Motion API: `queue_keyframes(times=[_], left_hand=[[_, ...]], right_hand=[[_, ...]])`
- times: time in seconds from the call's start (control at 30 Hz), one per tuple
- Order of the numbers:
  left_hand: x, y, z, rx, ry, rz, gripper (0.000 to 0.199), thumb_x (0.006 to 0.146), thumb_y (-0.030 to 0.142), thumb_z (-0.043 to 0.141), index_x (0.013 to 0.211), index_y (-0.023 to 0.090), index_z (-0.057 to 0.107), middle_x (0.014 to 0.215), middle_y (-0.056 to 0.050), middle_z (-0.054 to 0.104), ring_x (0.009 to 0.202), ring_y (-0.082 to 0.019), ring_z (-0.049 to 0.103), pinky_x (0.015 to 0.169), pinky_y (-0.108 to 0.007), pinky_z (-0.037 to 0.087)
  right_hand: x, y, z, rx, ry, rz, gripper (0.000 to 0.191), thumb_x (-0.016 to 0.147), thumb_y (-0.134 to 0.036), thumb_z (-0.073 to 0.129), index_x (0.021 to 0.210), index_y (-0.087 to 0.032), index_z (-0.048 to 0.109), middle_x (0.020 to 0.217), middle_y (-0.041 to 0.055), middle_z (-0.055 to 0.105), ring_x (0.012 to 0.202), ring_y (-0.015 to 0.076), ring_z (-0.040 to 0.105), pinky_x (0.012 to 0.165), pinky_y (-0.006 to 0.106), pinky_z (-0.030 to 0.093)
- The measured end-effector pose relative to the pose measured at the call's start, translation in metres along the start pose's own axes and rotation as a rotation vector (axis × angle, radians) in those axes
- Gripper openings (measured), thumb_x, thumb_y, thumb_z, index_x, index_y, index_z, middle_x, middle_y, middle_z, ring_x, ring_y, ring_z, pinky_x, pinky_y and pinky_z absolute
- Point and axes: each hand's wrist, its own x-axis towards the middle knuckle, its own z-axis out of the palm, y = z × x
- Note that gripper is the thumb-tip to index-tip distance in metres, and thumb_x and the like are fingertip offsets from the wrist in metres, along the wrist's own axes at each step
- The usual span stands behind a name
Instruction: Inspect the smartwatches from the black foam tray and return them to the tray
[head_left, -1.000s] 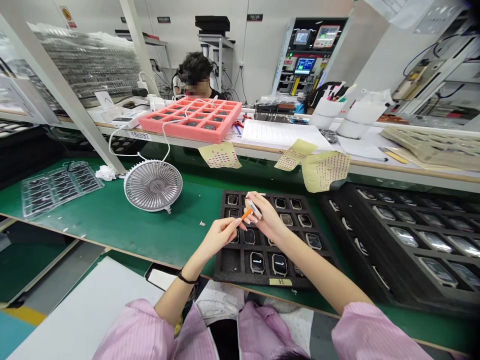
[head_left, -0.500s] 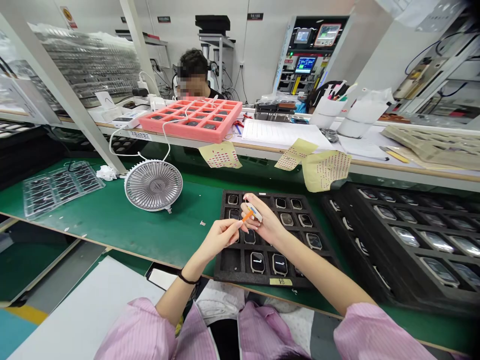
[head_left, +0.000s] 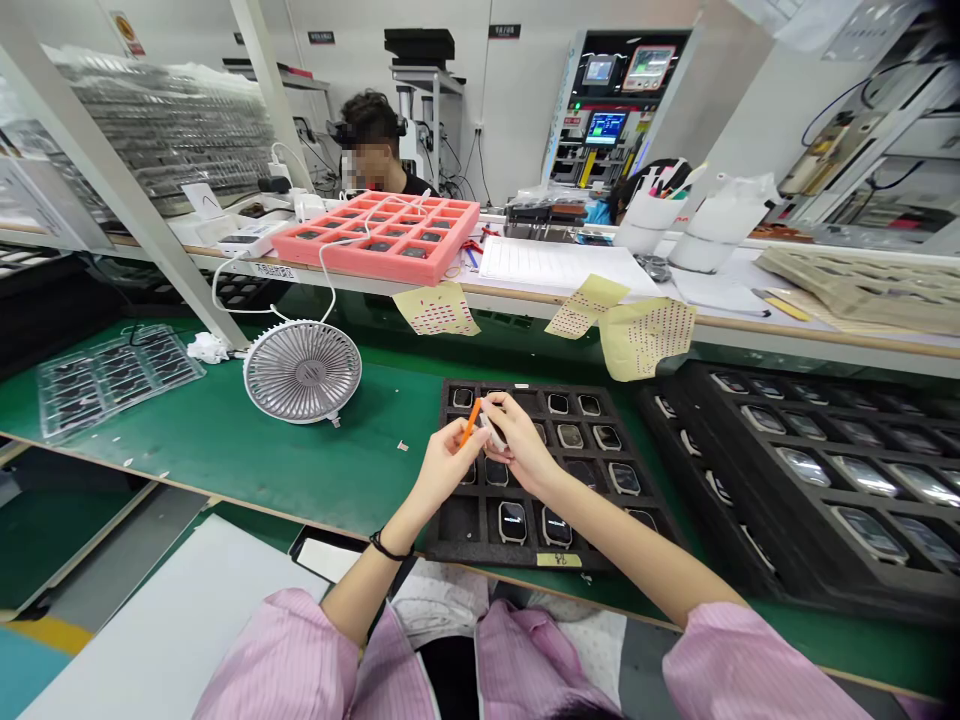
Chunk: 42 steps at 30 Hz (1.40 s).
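Closed fingers of my left hand point(head_left: 441, 462) pinch a thin orange stick point(head_left: 470, 421), which now points up and to the right. Beside it, my right hand point(head_left: 529, 450) is closed around a smartwatch body point(head_left: 493, 433) without a strap, partly hidden by the fingers. Both hands are over a black foam tray point(head_left: 454, 548) whose pockets hold several square smartwatches. At its near edge, a watch point(head_left: 512, 522) and its neighbour point(head_left: 556, 526) show white lettering on lit screens. A yellow label point(head_left: 559, 560) is stuck to the tray's front.
More foam trays of watches point(head_left: 874, 530) are stacked at right. A white fan point(head_left: 304, 370) and a clear blister tray point(head_left: 120, 380) lie on the green bench at left. Above runs a shelf with a pink foam tray point(head_left: 375, 262). Another person point(head_left: 375, 140) sits behind it.
The orange stick has swung from lying across the watch to a steeper angle beside it. My right hand has turned the watch, and the hands are closer together.
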Motion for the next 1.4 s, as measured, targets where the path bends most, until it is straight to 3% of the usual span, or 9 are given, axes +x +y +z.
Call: queue_keyframes(times=[0.17,0.43,0.6,0.73,0.83,1.0,1.13,1.3,1.4], left_hand=[[0.004,-0.002,-0.009,0.034,0.064,-0.022,0.042,0.079,0.058,0.059,0.070,0.021,0.041,0.048,0.011,0.033,0.038,-0.004,0.023,0.038,-0.019,0.019],[0.000,-0.018,-0.081,0.593,0.224,-0.019,0.038,0.084,0.052,0.049,0.063,0.020,0.043,0.053,0.005,0.039,0.051,-0.010,0.038,0.052,-0.023,0.029],[-0.004,-0.022,-0.101,0.874,0.244,-0.073,0.036,0.086,0.048,0.046,0.063,0.020,0.045,0.056,0.003,0.050,0.053,-0.013,0.044,0.055,-0.023,0.031],[-0.007,-0.025,-0.112,1.060,0.236,-0.185,0.031,0.090,0.041,0.045,0.066,0.021,0.046,0.061,-0.001,0.058,0.057,-0.017,0.054,0.055,-0.023,0.030],[-0.006,-0.026,-0.116,1.191,0.251,-0.272,0.027,0.092,0.041,0.047,0.075,0.021,0.054,0.065,-0.004,0.062,0.066,-0.023,0.063,0.054,-0.024,0.030],[-0.004,-0.024,-0.109,1.120,0.298,-0.255,0.033,0.092,0.045,0.047,0.106,0.017,0.058,0.078,-0.008,0.069,0.078,-0.027,0.067,0.059,-0.026,0.037],[-0.005,-0.018,-0.088,0.813,0.171,-0.105,0.032,0.093,0.045,0.040,0.098,0.019,0.059,0.065,0.000,0.059,0.059,-0.017,0.057,0.056,-0.024,0.035],[-0.003,-0.009,-0.040,0.324,-0.167,-0.108,0.037,0.089,0.052,0.043,0.090,0.018,0.058,0.054,0.008,0.040,0.042,-0.007,0.031,0.044,-0.020,0.026],[0.000,-0.003,-0.013,0.174,-0.228,-0.141,0.038,0.087,0.055,0.046,0.085,0.018,0.057,0.051,0.010,0.035,0.038,-0.005,0.025,0.040,-0.019,0.020]], right_hand=[[0.026,0.006,-0.024,-0.498,0.154,-0.142,0.037,0.080,-0.059,0.058,0.091,-0.026,0.047,0.052,-0.0117,0.043,0.034,0.0064,0.032,0.034,0.017,0.023],[0.091,-0.007,-0.128,-0.972,0.395,-0.085,0.017,0.085,-0.035,0.057,0.079,-0.019,0.054,0.067,-0.0013,0.058,0.061,0.0148,0.055,0.061,0.028,0.044],[0.092,-0.002,-0.143,-1.223,0.329,-0.035,0.004,0.081,-0.021,0.062,0.081,-0.017,0.064,0.083,0.0039,0.067,0.082,0.0177,0.064,0.080,0.031,0.047],[0.080,-0.013,-0.157,-1.363,0.443,-0.009,0.020,0.082,-0.015,0.058,0.102,-0.014,0.062,0.102,0.0138,0.066,0.102,0.0261,0.062,0.089,0.036,0.044],[0.075,-0.018,-0.169,-1.397,0.512,0.063,0.029,0.080,-0.012,0.061,0.108,-0.011,0.057,0.099,0.0183,0.065,0.104,0.0327,0.062,0.088,0.041,0.044],[0.076,-0.013,-0.173,-1.307,0.504,0.101,0.026,0.074,-0.015,0.068,0.097,-0.016,0.056,0.089,0.0126,0.067,0.093,0.0306,0.064,0.078,0.038,0.045],[0.068,-0.017,-0.164,-1.108,0.440,0.006,0.021,0.076,-0.027,0.067,0.092,-0.020,0.054,0.076,0.0037,0.062,0.077,0.0222,0.061,0.066,0.031,0.043],[0.040,-0.020,-0.120,-0.751,0.218,-0.104,0.040,0.081,-0.053,0.055,0.106,-0.023,0.051,0.072,-0.0013,0.059,0.057,0.0151,0.055,0.051,0.027,0.040],[0.020,-0.018,-0.084,-0.385,0.042,-0.104,0.040,0.078,-0.052,0.061,0.105,-0.024,0.054,0.069,-0.0024,0.057,0.053,0.0131,0.052,0.043,0.024,0.037]])
